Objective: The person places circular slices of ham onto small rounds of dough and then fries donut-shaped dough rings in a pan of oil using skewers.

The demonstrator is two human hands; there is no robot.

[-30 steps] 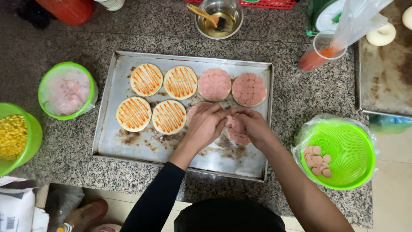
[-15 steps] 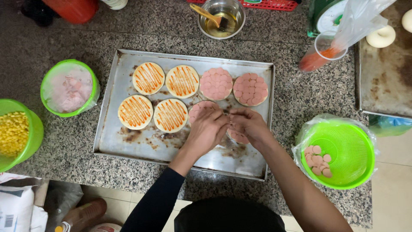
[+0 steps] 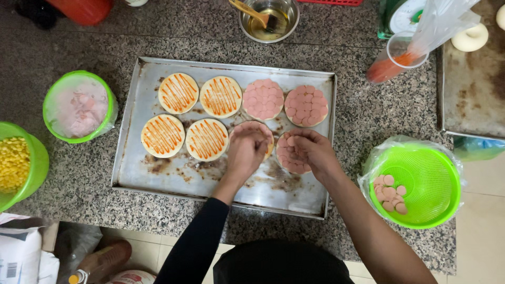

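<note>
A metal baking tray (image 3: 158,173) lies on the granite counter. Several round dough bases rest on it; those on the left carry orange sauce stripes (image 3: 163,135), and two at the back right are covered with pink sausage slices (image 3: 306,105). My left hand (image 3: 246,151) rests fingers-down on a front base partly covered with slices (image 3: 251,127). My right hand (image 3: 310,149) pinches sausage slices over the neighbouring sliced base (image 3: 288,158). The fingertips of both hands nearly meet.
A green colander with sausage slices (image 3: 415,181) sits at the right. On the left are a green bowl of pale meat (image 3: 80,107) and a green bowl of corn (image 3: 16,163). At the back stand a metal bowl with a brush (image 3: 268,18) and a sauce bag (image 3: 405,55).
Both hands have stayed over the two front bases, shifting slightly; more pink slices now show on the base under my right hand.
</note>
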